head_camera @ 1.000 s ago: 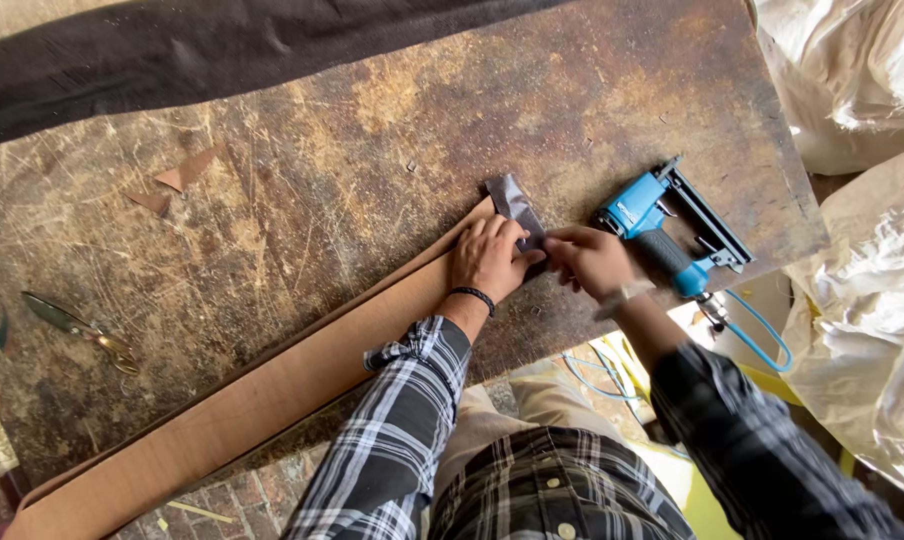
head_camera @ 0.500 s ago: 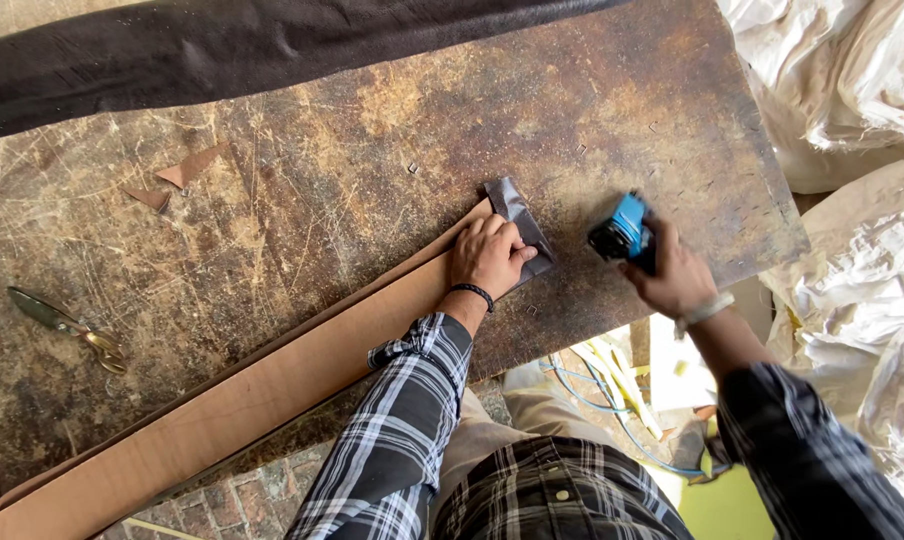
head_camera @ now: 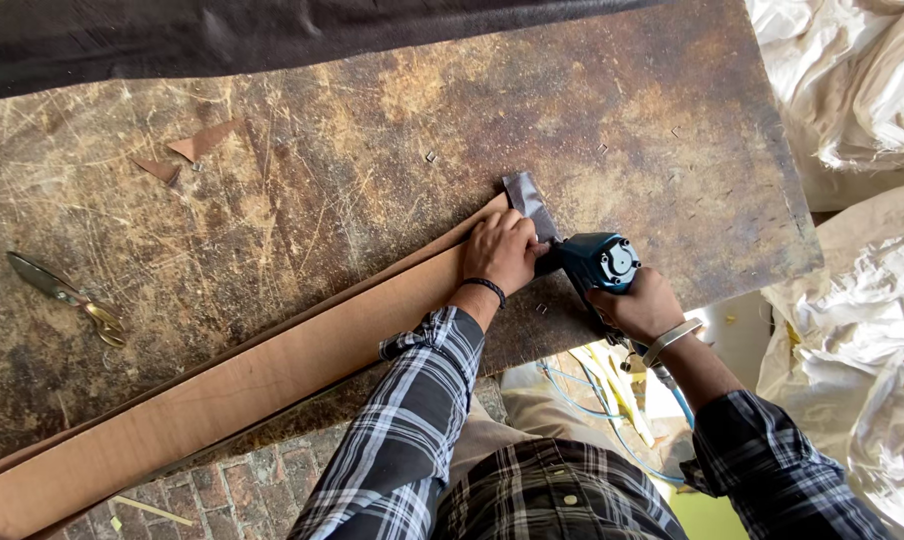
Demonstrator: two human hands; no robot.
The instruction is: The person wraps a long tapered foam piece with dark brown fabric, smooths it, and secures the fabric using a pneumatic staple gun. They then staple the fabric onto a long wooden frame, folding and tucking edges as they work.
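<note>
A long tan board strip (head_camera: 232, 385) lies diagonally across a worn brown workbench (head_camera: 352, 150). Its far end is wrapped in grey material (head_camera: 529, 203). My left hand (head_camera: 500, 252) presses flat on that end, fingers over the grey wrap. My right hand (head_camera: 640, 305) grips a blue pneumatic stapler (head_camera: 594, 262), whose nose touches the board end right beside my left fingers. A blue air hose (head_camera: 592, 400) trails down from the tool.
Scissors (head_camera: 67, 295) lie at the bench's left. Dark fabric (head_camera: 272, 30) covers the far edge. Small brown scraps (head_camera: 197, 145) and loose staples dot the top. White sheeting (head_camera: 852, 90) is heaped to the right, past the bench edge.
My right hand picked the blue stapler up off the bench and brought it left to the board's wrapped end. My left hand stayed pressed on that end.
</note>
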